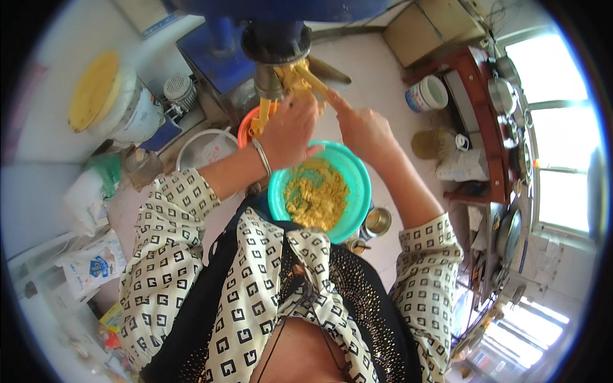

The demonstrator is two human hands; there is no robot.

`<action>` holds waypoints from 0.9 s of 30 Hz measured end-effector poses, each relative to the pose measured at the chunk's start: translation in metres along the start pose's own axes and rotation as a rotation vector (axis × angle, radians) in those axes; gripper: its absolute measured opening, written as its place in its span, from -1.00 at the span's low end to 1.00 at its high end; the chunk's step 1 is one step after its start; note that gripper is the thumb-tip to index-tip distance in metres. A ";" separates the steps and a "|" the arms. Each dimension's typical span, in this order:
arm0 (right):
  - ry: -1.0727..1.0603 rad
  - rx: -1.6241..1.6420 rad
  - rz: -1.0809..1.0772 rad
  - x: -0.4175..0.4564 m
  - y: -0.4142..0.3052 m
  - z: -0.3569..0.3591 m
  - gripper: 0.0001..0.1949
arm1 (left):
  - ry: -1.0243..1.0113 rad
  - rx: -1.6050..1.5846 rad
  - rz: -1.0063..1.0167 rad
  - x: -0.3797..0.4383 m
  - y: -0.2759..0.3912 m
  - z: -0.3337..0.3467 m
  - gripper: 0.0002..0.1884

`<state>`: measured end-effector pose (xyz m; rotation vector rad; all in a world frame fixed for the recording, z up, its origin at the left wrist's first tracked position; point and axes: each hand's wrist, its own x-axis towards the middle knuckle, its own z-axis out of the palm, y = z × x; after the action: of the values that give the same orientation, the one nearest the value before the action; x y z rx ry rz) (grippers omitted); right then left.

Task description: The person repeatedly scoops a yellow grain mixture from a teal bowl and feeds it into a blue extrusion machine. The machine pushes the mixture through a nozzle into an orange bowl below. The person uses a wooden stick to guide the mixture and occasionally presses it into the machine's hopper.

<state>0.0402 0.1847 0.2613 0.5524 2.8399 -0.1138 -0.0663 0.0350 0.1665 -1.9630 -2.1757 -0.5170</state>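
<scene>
My right hand (pixel 366 134) grips a wooden stick (pixel 315 82), its far end pressed into yellow dough (pixel 289 76) at the mouth of a blue and black machine (pixel 275 43). Against the lower side of that dough are the fingers of my left hand (pixel 293 127); whether they pinch any is hidden. Thick yellow strips (pixel 264 115) hang from the machine's metal outlet (pixel 266 84) into an orange basin (pixel 244 127), partly covered by my left hand. Below my hands, a turquoise basin (pixel 361 186) contains crumbly yellow dough (pixel 318 196).
A metal bowl (pixel 191 143) with a plastic bag sits left of the orange basin. A metal pot (pixel 378 221) stands right of the turquoise one. Further right are a white bucket (pixel 433 93) and a red-brown table (pixel 495 163). An electric motor (pixel 179 91) is at left.
</scene>
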 end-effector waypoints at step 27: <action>0.045 0.188 0.070 0.029 0.013 0.005 -0.53 | 0.251 -0.064 -0.019 0.002 -0.030 0.026 -0.23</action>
<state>0.0203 0.2068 0.2485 0.6999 2.8676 -0.3623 -0.0931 0.0442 0.1384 -1.7973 -2.0475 -0.7988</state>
